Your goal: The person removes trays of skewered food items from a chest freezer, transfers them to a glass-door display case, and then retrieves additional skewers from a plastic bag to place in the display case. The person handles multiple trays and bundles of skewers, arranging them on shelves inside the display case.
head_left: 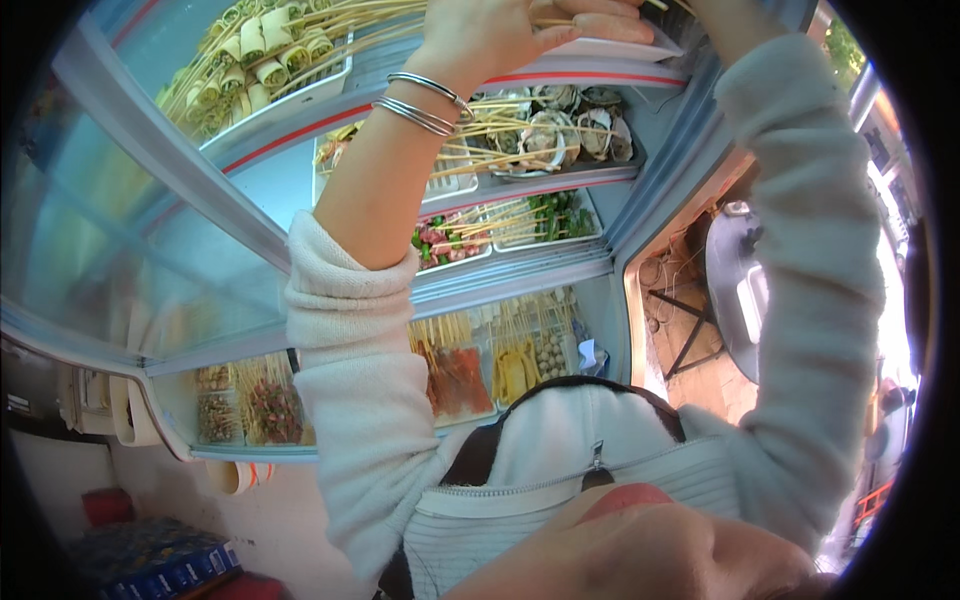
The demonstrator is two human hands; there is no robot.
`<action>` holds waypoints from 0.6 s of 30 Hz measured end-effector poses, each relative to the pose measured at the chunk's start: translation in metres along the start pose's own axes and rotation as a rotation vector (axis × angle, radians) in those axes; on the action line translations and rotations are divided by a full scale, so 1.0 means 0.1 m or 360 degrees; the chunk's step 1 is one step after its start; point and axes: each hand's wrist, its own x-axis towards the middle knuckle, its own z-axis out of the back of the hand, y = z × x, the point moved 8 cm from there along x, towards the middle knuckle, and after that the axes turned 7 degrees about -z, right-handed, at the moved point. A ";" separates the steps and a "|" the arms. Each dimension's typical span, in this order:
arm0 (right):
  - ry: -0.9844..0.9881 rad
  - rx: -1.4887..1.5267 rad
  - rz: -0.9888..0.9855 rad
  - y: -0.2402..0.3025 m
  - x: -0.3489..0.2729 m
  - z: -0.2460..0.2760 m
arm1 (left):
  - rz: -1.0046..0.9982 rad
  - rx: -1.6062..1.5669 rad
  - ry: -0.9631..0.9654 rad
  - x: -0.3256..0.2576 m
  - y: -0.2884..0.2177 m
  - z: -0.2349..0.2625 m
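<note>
My left hand (pixel 485 35) reaches up into the top shelf of a display case, two or three silver bangles (pixel 420 110) on its wrist. Its thumb points right, beside pale pink sausages (pixel 605 25) in a white tray; the other fingers are hidden or cut off by the upper edge. Whether it grips anything is not visible. My right hand (pixel 728 22) is up at the top edge, right of the sausages, with its fingers out of the picture. To the left of my left hand, rolled tofu-skin skewers (pixel 265 45) with green filling fill another white tray.
Below are oysters (pixel 550 135) in a dark tray, meat skewers (pixel 450 240) and green vegetable skewers (pixel 560 215). The bottom level holds red skewers (pixel 455 380), yellow skewers (pixel 515 370) and ball skewers (pixel 550 355). A glass door (pixel 150 230) stands at left, a round table (pixel 735 290) at right.
</note>
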 end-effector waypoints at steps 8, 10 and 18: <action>-0.0846 0.0171 0.0879 0.28 -2.04 0.54 | -0.0072 -0.0984 -0.0620 -2.13 -0.68 0.37; -0.0718 0.0466 0.1064 0.09 -2.70 0.27 | 0.0960 -0.1155 -0.0015 -3.21 -0.94 -0.09; -0.0489 0.1140 0.1143 0.32 -2.38 -0.92 | 0.2792 -0.1068 0.0059 -5.92 -2.53 0.89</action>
